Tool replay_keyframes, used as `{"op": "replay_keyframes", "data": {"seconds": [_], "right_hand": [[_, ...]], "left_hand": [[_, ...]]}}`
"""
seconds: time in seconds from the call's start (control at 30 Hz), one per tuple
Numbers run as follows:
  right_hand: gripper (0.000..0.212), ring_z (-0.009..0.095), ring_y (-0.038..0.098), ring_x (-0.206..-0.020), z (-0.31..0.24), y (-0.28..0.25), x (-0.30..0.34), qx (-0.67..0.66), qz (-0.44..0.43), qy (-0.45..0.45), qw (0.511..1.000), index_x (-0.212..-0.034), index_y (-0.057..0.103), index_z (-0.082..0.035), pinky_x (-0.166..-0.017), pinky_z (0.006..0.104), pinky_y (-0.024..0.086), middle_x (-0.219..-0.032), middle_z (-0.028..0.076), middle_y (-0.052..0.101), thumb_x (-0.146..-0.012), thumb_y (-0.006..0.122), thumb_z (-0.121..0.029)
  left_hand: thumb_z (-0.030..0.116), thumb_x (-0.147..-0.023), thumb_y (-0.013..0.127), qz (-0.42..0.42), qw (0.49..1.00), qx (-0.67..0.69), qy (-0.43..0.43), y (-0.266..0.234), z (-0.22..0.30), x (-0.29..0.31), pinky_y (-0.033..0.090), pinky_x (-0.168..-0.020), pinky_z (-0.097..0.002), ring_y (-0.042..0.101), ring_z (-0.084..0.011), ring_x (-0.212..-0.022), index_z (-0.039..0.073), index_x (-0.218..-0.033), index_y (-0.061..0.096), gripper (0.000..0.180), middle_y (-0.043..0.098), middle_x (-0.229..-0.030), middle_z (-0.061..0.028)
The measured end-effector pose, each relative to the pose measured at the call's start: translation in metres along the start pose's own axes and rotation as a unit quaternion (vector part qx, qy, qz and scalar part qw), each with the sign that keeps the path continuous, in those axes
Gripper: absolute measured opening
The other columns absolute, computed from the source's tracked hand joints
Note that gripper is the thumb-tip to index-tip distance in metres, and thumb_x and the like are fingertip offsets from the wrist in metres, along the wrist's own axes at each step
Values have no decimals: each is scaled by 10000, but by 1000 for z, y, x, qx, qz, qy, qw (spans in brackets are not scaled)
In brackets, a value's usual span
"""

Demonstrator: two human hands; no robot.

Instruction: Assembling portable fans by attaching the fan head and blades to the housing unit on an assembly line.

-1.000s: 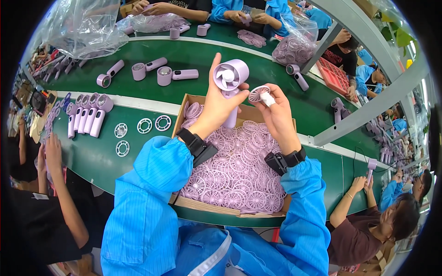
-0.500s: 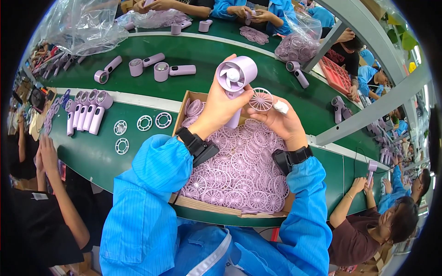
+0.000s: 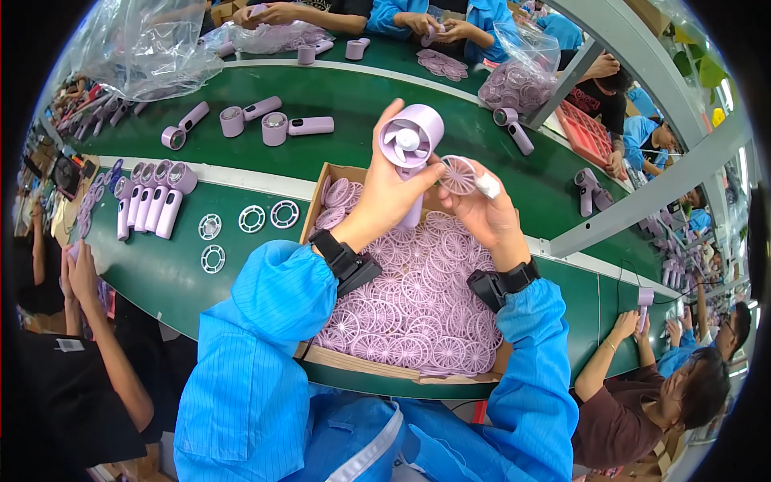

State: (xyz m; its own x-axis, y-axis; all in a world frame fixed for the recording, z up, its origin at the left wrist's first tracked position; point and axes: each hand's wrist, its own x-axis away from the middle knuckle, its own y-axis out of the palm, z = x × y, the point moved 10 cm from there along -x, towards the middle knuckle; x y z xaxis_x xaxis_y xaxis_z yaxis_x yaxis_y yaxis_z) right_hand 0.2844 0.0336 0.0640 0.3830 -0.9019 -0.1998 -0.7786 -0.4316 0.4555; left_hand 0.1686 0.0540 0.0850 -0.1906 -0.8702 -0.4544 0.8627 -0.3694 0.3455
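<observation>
On the green counter (image 3: 161,273) stands a carton (image 3: 353,361) of grilles (image 3: 401,321). Above it, the left hand (image 3: 385,193) wraps its fingers around the purple fan (image 3: 411,138); the right hand (image 3: 490,215) pinches one spoked grille (image 3: 458,175), turned more face-on than one second ago, seemingly still apart from the fan.

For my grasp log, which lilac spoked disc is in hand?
The disc held in the right hand, beside the fan in the left hand; other discs lie heaped in the cardboard box.

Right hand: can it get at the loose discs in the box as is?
Likely yes: the right hand is near the open box, where the loose discs lie uncovered, though it holds a spoked disc.
</observation>
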Motion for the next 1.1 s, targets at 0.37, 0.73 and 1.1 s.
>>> {"op": "replay_keyframes", "data": {"seconds": [0.37,0.73,1.1], "right_hand": [[423,267,567,-933,-66,60,31,699,168,-359,594,-1014,679,-72,-782,351,496,-1104,119,585,-604,785,-63],[421,283,553,-958,-68,65,34,701,171,-362,590,-1007,680,-69,-807,373,482,-1104,116,586,-598,778,-80],[359,314,539,-983,-66,67,34,734,132,-383,545,-1013,679,-79,-820,376,478,-1159,124,569,-658,731,-77]], "left_hand": [[-27,-846,536,-86,974,-205,-40,22,-22,15,470,-868,-355,591,-309,-1050,163,-1491,68,819,532,-1216,-214],[-23,-863,485,-80,969,-232,-21,26,-19,19,484,-833,-416,595,-410,-1031,199,-1481,75,774,539,-1204,-258],[-21,-883,469,-97,975,-196,-30,34,-21,21,482,-853,-402,563,-352,-1098,196,-1460,99,719,486,-1258,-231]]}}
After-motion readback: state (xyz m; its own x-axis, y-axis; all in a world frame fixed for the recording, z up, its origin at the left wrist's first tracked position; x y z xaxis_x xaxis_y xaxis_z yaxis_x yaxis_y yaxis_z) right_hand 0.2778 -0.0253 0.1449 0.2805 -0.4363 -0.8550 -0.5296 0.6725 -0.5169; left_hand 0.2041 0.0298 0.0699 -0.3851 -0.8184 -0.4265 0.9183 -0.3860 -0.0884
